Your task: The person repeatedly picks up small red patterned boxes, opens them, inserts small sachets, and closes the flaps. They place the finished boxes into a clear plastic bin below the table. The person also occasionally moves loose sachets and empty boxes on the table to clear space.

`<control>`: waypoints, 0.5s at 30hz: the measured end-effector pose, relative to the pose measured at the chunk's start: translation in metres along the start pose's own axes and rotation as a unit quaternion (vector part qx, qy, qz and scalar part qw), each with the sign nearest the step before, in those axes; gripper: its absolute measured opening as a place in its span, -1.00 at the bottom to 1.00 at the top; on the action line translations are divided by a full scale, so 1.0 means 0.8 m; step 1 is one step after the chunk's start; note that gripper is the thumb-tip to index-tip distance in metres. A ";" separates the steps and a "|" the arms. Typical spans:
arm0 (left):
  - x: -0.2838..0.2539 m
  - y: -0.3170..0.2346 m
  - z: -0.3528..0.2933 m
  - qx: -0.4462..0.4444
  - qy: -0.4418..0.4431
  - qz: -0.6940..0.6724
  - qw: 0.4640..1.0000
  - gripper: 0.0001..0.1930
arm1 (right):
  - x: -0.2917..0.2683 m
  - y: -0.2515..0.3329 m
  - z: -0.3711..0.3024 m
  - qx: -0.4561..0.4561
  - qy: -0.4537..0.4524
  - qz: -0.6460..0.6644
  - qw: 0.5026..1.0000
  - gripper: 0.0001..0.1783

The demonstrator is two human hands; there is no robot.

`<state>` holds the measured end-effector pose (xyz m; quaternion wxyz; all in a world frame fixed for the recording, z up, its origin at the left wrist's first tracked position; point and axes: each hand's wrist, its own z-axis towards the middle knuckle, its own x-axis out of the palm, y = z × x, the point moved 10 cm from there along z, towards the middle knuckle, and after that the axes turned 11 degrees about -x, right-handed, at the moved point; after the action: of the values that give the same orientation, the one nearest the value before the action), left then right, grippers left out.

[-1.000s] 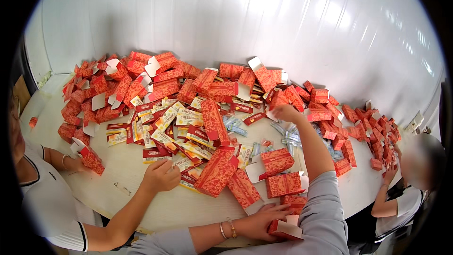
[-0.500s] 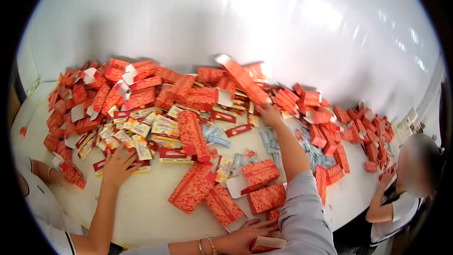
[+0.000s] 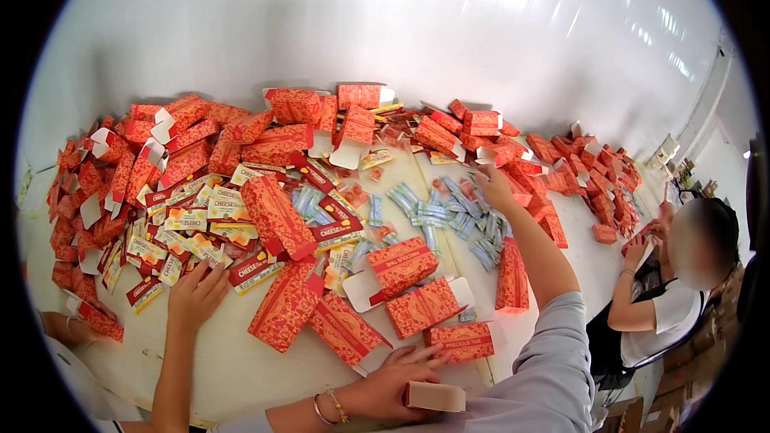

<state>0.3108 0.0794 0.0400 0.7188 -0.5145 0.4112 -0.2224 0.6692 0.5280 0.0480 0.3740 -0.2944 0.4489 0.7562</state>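
At the bottom centre my left hand (image 3: 393, 382) lies palm down with its fingers stretched toward a red patterned box (image 3: 461, 341). Another red box (image 3: 434, 398), its white inside showing, is held at the thumb side of this hand. My right hand (image 3: 492, 189) reaches far across, beside the right heap of red boxes (image 3: 523, 180), its fingers stretched and nothing visible in them. Blue-and-white sachets (image 3: 484, 252) lie below it. Yellow-and-red snack packets (image 3: 228, 204) are piled left of centre.
A co-worker's hand (image 3: 196, 297) rests by the snack packets, and that person's other hand (image 3: 76, 329) touches a red box (image 3: 98, 319). Another person (image 3: 670, 305) stands at the right edge. A pale wall (image 3: 361, 24) rises behind the heaped boxes.
The view has shifted slightly. My right hand has let go of the long red box it gripped and moved toward the right heap. My left hand stays with its box.
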 end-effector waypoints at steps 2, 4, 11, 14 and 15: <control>-0.001 -0.002 -0.002 0.003 -0.002 0.005 1.000 -0.46 | -0.029 -0.060 -0.019 -0.015 0.011 -0.080 0.997 -0.35; -0.003 -0.006 -0.001 0.007 -0.001 0.011 1.000 -0.46 | -0.054 -0.118 -0.039 0.015 0.011 -0.152 0.988 -0.26; 0.001 -0.004 0.006 -0.003 0.011 0.014 1.000 -0.47 | -0.010 -0.159 -0.046 0.129 0.060 -0.092 0.986 -0.20; 0.000 -0.008 0.004 0.013 0.005 0.017 1.000 -0.48 | 0.052 -0.077 -0.013 0.082 0.084 0.014 0.993 -0.23; -0.003 -0.008 0.004 0.009 -0.001 0.006 1.000 -0.48 | 0.075 -0.049 -0.005 0.094 0.087 0.054 0.990 -0.24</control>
<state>0.3128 0.0804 0.0475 0.7254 -0.5058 0.4109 -0.2215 0.6690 0.5546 -0.0189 0.3183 -0.2979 0.5637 0.7016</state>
